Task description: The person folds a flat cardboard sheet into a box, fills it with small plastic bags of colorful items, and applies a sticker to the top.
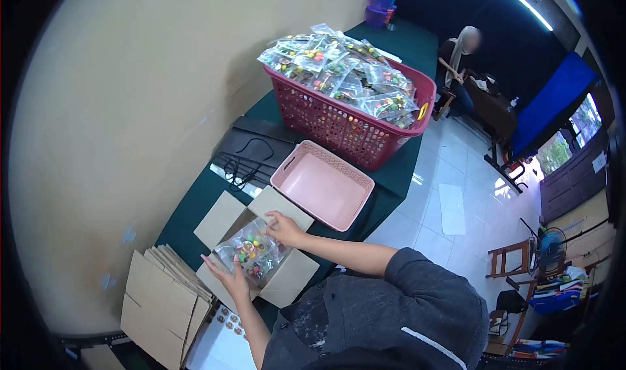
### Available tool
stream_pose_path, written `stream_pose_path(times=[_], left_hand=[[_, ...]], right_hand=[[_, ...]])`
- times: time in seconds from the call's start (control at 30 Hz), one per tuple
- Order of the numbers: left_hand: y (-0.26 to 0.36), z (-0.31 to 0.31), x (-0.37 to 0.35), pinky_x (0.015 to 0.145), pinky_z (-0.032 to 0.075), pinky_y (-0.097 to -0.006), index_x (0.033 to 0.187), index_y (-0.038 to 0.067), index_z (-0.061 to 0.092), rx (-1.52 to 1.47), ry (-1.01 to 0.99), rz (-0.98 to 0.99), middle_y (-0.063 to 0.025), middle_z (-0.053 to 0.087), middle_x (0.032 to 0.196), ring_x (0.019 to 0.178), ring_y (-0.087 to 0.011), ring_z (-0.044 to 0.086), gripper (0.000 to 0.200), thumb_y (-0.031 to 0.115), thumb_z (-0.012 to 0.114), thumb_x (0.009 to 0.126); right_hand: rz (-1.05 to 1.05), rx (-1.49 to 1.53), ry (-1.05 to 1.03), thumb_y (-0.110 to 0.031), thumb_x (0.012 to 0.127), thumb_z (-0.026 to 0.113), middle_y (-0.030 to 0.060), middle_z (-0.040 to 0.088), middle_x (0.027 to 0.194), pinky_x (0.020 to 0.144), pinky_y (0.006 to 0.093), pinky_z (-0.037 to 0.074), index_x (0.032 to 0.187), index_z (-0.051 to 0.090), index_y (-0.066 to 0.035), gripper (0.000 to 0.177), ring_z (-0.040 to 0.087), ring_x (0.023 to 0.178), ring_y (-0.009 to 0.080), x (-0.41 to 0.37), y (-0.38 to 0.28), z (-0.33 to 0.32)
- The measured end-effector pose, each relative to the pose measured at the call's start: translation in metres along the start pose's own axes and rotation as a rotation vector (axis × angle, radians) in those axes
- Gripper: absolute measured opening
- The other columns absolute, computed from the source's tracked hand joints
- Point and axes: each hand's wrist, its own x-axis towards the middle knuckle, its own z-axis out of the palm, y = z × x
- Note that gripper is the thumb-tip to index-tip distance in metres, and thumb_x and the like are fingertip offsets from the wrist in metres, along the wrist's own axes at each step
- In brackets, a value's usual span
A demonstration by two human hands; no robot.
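Note:
Clear plastic bags of colourful pieces (pixel 251 247) lie in an open cardboard box (pixel 287 280), whose flaps are folded outward. My right hand (pixel 285 230) reaches over the box's far edge, its fingers closed on the edge of a bag. At the near left side is my left hand (pixel 228 280), fingers stretched out and thumb apart, against the bags and the box's side. What lies beneath the top bags is hidden.
A maroon basket (pixel 326 119) heaped with similar bags stands beyond a pink basket (pixel 323 184) on the green-covered table. Flattened cardboard (pixel 160 298) leans at left, near a sheet of round stickers (pixel 222 344). Black bags (pixel 254 149) lie by the wall. A person (pixel 460 70) sits farther off.

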Motion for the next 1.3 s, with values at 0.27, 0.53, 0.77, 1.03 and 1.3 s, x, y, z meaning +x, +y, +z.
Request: stream_pose_path(times=[0.27,0.53,0.77,1.03,1.3], left_hand=[[-0.044,0.019,-0.022,0.109,0.018,-0.0477,0.136,0.002,0.033,0.647,-0.44,0.229,-0.0237,0.024,0.143,0.134,-0.0418,0.017,0.058,0.02,0.053,0.085],[-0.052,0.036,-0.015,0.108,0.012,-0.0555,0.14,0.014,0.028,0.785,-0.522,-0.019,-0.0117,0.017,0.15,0.137,-0.0401,0.01,0.06,0.028,0.051,0.087],[-0.059,0.039,-0.003,0.107,0.011,-0.0582,0.14,0.012,0.028,0.863,-0.567,0.056,-0.0121,0.016,0.15,0.137,-0.0393,0.008,0.063,0.032,0.053,0.085],[-0.06,0.039,-0.002,0.107,0.009,-0.0589,0.14,0.013,0.026,0.931,-0.597,0.051,-0.0114,0.012,0.151,0.138,-0.0374,0.004,0.067,0.038,0.055,0.084],[-0.056,0.041,0.005,0.107,0.008,-0.0575,0.141,0.013,0.026,0.835,-0.596,0.037,-0.0133,0.01,0.151,0.137,-0.0403,0.003,0.071,0.039,0.056,0.082]], right_hand=[[-0.257,-0.158,-0.081,-0.009,0.083,0.06,0.0137,0.054,0.098,0.056,0.0261,0.048,0.109,0.057,-0.001,0.027,0.057,0.064,0.0133,-0.005,0.029,0.023],[-0.412,-0.236,0.257,0.0,0.084,0.052,0.0083,0.056,0.099,0.061,0.0249,0.043,0.102,0.061,-0.005,0.021,0.053,0.075,0.0128,-0.001,-0.012,-0.072],[-0.762,-0.428,0.776,0.006,0.082,0.05,0.0093,0.056,0.092,0.067,0.0267,0.043,0.089,0.062,-0.003,0.017,0.056,0.085,0.0212,0.025,-0.089,-0.192],[-0.437,-1.026,0.81,-0.003,0.074,0.056,0.0145,0.059,0.104,0.087,0.0415,0.042,0.107,0.059,-0.008,0.033,0.052,0.102,0.0329,0.087,-0.109,-0.348],[0.398,-1.405,0.096,-0.011,0.064,0.069,0.0147,0.03,0.143,0.104,0.0418,0.033,0.136,0.037,-0.014,0.079,0.038,0.125,0.0347,0.123,-0.085,-0.407]])
